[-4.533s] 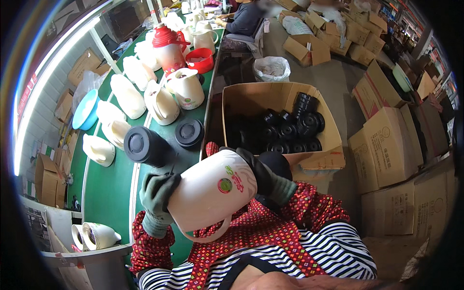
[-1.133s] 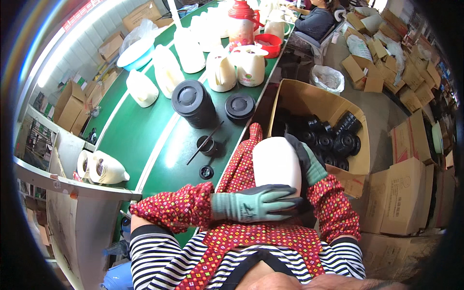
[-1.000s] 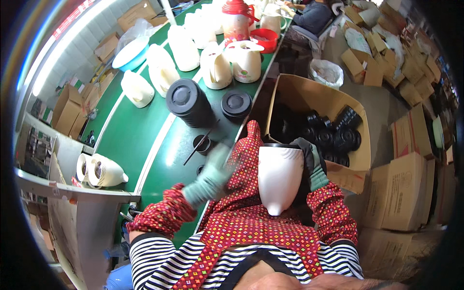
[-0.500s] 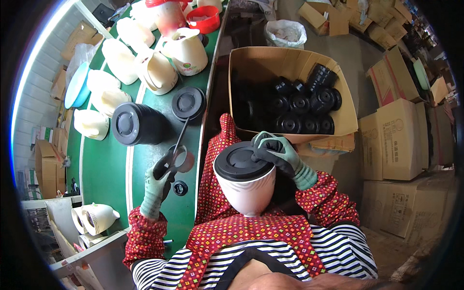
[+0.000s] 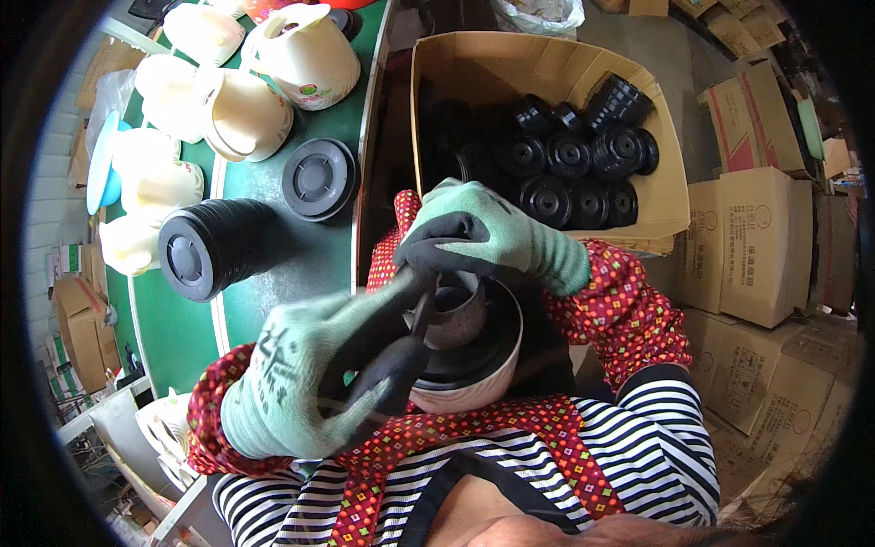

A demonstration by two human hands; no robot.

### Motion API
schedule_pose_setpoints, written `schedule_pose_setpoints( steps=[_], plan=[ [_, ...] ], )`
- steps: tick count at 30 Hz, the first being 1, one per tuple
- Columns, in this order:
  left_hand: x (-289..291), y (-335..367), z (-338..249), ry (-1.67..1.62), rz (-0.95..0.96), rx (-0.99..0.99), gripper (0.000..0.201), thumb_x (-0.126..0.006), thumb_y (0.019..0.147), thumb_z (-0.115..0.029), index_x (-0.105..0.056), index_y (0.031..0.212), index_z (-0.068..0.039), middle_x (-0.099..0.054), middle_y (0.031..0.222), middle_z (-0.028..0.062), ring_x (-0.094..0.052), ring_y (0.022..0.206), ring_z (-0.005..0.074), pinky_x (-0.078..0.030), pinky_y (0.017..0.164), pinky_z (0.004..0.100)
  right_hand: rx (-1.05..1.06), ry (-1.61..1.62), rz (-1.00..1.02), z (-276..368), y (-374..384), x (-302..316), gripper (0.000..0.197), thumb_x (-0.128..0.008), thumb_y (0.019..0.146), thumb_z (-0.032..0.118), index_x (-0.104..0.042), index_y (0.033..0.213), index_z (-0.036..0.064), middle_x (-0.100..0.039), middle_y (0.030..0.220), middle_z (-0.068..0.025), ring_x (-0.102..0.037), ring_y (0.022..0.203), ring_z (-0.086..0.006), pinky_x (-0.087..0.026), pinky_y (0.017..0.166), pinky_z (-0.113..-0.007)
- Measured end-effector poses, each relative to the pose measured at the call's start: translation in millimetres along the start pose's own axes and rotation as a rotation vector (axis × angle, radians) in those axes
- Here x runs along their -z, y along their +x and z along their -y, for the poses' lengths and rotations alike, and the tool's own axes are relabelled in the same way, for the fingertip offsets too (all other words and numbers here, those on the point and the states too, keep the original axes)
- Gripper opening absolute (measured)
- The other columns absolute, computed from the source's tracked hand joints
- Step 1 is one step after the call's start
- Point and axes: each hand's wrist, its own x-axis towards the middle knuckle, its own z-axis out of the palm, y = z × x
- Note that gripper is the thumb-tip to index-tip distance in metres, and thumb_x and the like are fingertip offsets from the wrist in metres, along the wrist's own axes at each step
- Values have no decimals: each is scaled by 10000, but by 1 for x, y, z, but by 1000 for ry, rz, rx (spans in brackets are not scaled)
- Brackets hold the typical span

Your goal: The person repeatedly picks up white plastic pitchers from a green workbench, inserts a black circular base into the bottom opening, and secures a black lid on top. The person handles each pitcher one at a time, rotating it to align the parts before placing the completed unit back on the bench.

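**White jug body (image 5: 469,401) down at the lap, both hands busy with the crossbar tool**

So the jug sits right up against the patterned apron, near side of the scene, just right of the green surface (image 5: 182,342). Its wide end faces up with a black disc (image 5: 492,351) across it, and a short cylinder (image 5: 460,319) stands on that disc. A dark rod (image 5: 422,314) crosses the cylinder's left side.

Hands-wise: the right hand (image 5: 474,228) comes in from the far right with its fingers curled in, and looks clamped on the rod's far end. The left hand (image 5: 342,369) has its thumb and fingers on either side of the rod, but it's blurry and I can't tell how firmly it grips. Neither hand is on the jug itself, and whatever props it up underneath is hidden.

If you're handling it like this, my take: seat the cylinder flat on the disc first, because a tilted one would probably slip. Share the effort evenly between both ends of the rod so it doesn't get levered sideways. With no hand on the jug, I'd steady it against the body, or it could well swing round along with the tool.

Around it: a stack of black discs (image 5: 214,246) and a flat black lid-like piece (image 5: 319,178) on the left, white jugs (image 5: 319,59) farther off, and a cardboard box (image 5: 670,196) of black parts on the far right.
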Motion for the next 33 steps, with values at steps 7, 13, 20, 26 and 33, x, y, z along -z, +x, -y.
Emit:
schedule_pose_setpoints(
  steps=[7, 13, 20, 26, 33],
  plan=[
    [-56, 70, -1, 140, 161, -624, 528, -702, 912, -333, -664, 1315, 7, -707, 1075, 199, -677, 1000, 371, -541, 921, 474, -64, 391, 130, -19, 4, -13, 330, -704, 934, 330, -826, 1022, 36, -692, 858, -65, -607, 980, -227, -366, 1125, -424],
    [-58, 45, 19, 231, 224, -699, 613, -701, 848, -403, -715, 1304, 7, -706, 1004, 148, -690, 903, 322, -538, 831, 449, 77, 432, -20, -28, -16, -48, 295, -640, 1000, 262, -800, 1093, 32, -617, 1067, -70, -586, 1127, -226, -148, 1290, -508],
    [-45, 17, -41, -61, 75, -223, 614, -587, 1039, -268, -462, 1491, 129, -499, 1517, 327, -445, 1452, 492, -279, 1247, 541, 121, 259, 133, 2, -15, -29, 266, -610, 1024, 220, -741, 1162, 34, -588, 1078, -85, -573, 1121, -258, -241, 1216, -501],
    [-87, 24, -41, 754, -2, -173, 785, -729, 916, -311, -418, 1544, 43, -422, 1524, 347, -355, 1465, 555, -309, 1216, 612, 297, -92, -269, -19, -31, -66, 268, -606, 984, 253, -695, 1149, 62, -627, 1096, -97, -578, 1108, -318, -342, 1078, -502],
    [-25, 12, 53, 566, -148, -165, 685, -641, 993, -218, -393, 1576, 43, -487, 1505, 325, -463, 1424, 484, -372, 1210, 511, -29, -659, -85, 49, -46, -37, 386, -680, 911, 334, -704, 1192, 71, -641, 1023, -139, -598, 975, -329, -410, 909, -499]
  ],
)
